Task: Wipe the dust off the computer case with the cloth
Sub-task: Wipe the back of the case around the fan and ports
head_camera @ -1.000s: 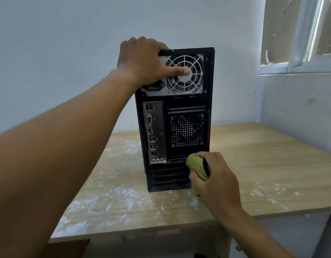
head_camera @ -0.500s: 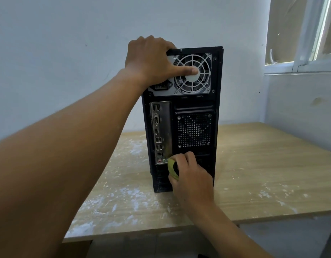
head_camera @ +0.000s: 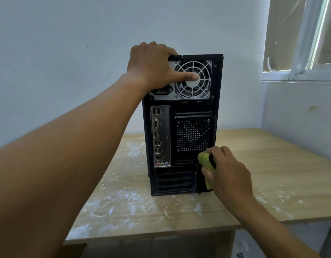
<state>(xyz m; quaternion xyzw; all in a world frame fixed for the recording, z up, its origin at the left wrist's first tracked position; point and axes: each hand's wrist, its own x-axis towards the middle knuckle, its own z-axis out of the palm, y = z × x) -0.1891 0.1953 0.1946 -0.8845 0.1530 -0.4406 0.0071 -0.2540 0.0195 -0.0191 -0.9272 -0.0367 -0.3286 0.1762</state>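
Observation:
A black computer case (head_camera: pixel 183 138) stands upright on the wooden table (head_camera: pixel 272 174), its rear panel facing me with the fan grille, port plate and slot covers showing. My left hand (head_camera: pixel 153 66) grips the case's top left corner, fingers curled over the top edge and thumb lying across the fan grille. My right hand (head_camera: pixel 226 172) holds a bunched yellow-green cloth (head_camera: pixel 205 162) and presses it against the lower right of the rear panel, just under the perforated vent. Most of the cloth is hidden in my fist.
White dust or paint flecks cover the tabletop left and in front of the case. A pale wall stands close behind it. A window (head_camera: pixel 306 38) and its sill are at the upper right. The table's front edge runs below my right forearm.
My right hand with the cloth has moved from the panel's lower middle back toward its right edge. The left hand keeps its hold on the top corner.

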